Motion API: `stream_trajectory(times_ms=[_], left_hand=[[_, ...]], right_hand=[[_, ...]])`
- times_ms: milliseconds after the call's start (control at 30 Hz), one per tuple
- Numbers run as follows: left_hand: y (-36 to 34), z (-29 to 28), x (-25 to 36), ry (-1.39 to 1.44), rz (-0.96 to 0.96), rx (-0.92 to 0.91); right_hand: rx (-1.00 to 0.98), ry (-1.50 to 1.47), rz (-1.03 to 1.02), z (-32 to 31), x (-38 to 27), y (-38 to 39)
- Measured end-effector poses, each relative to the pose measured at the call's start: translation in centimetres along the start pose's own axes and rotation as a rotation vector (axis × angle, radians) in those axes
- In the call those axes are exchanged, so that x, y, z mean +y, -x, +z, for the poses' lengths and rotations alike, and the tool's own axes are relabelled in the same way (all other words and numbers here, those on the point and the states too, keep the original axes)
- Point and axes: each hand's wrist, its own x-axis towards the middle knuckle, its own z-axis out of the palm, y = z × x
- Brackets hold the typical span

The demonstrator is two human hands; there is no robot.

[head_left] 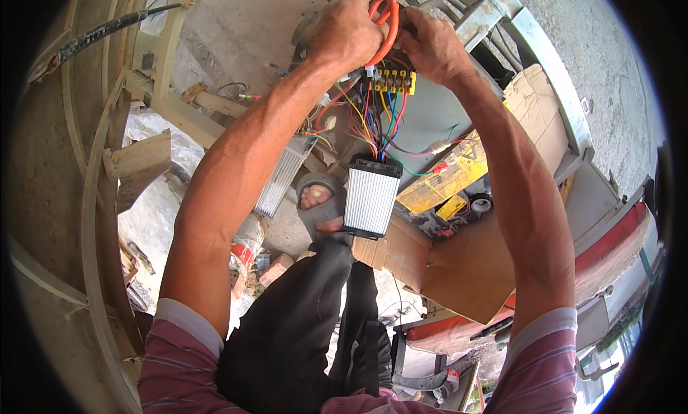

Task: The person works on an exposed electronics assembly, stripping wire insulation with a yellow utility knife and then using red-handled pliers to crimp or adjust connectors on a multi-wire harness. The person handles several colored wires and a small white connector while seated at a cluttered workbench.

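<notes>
At the top of the view, my left hand [345, 34] is closed round pliers with orange handles [393, 29]; their metal head is partly cut off by the upper edge. My right hand [436, 47] is beside them with its fingers curled together, and whatever they pinch is hidden. Just below both hands sits a yellow terminal block [396, 82] with several screws and coloured wires attached. Those wires [378, 131] run down into a silver finned controller box [371, 199] with black ends, which lies by my sandalled foot [315, 198].
Another finned metal box [282, 179] lies to the left among loose wires. On the right are a dirty yellow plastic part [453, 174] and an opened cardboard box [466, 281]. A metal frame [548, 74] curves round the upper right, with beige panels [54, 199] at the left.
</notes>
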Motion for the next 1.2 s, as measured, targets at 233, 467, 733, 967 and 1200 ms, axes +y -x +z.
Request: stream_trajectory(times_ms=[233, 467, 733, 967, 1200], left_hand=[[-0.1, 0.6, -0.4, 0.161, -0.007, -0.074], [-0.1, 0.7, -0.5, 0.182, 0.045, -0.017], [-0.6, 0.2, -0.1, 0.014, -0.073, -0.022], [-1.0, 0.3, -0.6, 0.121, -0.116, -0.021], [5.0, -5.3, -1.0, 0.305, -0.281, -0.385]], right_hand=[[-0.007, 0.05, -0.03, 0.3, 0.4, -0.2], [-0.028, 0.047, -0.001, 0.0, 0.1, -0.1], [-0.065, -0.146, 0.196, -0.3, 0.5, -0.8], [0.059, -0.012, 0.083, 0.3, 0.1, -0.2], [0.095, -0.084, 0.071, 0.5, 0.2, -0.3]])
